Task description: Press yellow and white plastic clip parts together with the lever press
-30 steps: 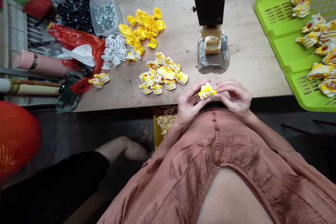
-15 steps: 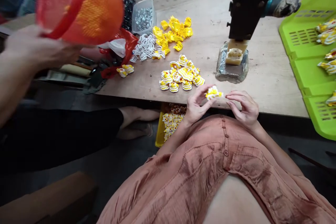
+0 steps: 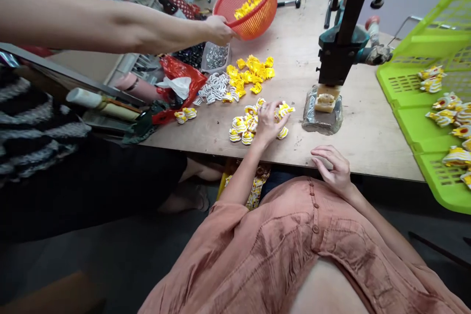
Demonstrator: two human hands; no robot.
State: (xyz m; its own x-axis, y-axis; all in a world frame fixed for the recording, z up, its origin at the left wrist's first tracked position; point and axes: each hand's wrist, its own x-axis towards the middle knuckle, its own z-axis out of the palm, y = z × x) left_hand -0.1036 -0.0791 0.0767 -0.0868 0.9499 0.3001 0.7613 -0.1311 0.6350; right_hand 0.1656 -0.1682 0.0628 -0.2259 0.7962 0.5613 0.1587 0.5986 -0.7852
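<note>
Left hand (image 3: 268, 121): stretched forward over the counter (image 3: 368, 127), palm down, fingers curled onto the pile of yellow-and-white pieces (image 3: 245, 127); one such piece (image 3: 286, 108) shows at its fingertips, pinched between thumb and forefinger.
Right hand (image 3: 333, 169): at the near edge of the counter, just in front of the rust-coloured shirt (image 3: 294, 250); fingers loosely bent and spread, grasping nothing.
Pile of yellow-and-white pieces: lies on the counter between the left hand and the near edge, partly hidden under the hand.
Plain yellow parts (image 3: 252, 71): a loose heap farther back on the counter, behind the striped pile.
White parts (image 3: 213, 91): a heap just left of the yellow parts, touching them.
Press (image 3: 344, 34): dark upright frame with a teal body, standing right of the piles; below its head sits a cream mould block (image 3: 326, 100) on a wrapped base (image 3: 320, 117), with a piece resting in the mould.
Green crate (image 3: 430, 108): at the right edge of the counter, with finished yellow, white and red pieces lying in it.
Orange basket (image 3: 250, 2): held by its rim in a co-worker's hand (image 3: 219, 29), whose bare arm reaches in from the left; it is tilted above the far part of the counter and holds yellow parts.
Clear tub (image 3: 215, 56): left of the yellow heap, filled with small metal bits.
Red bag (image 3: 178, 83): crumpled at the left end of the counter, beside the white parts.
</note>
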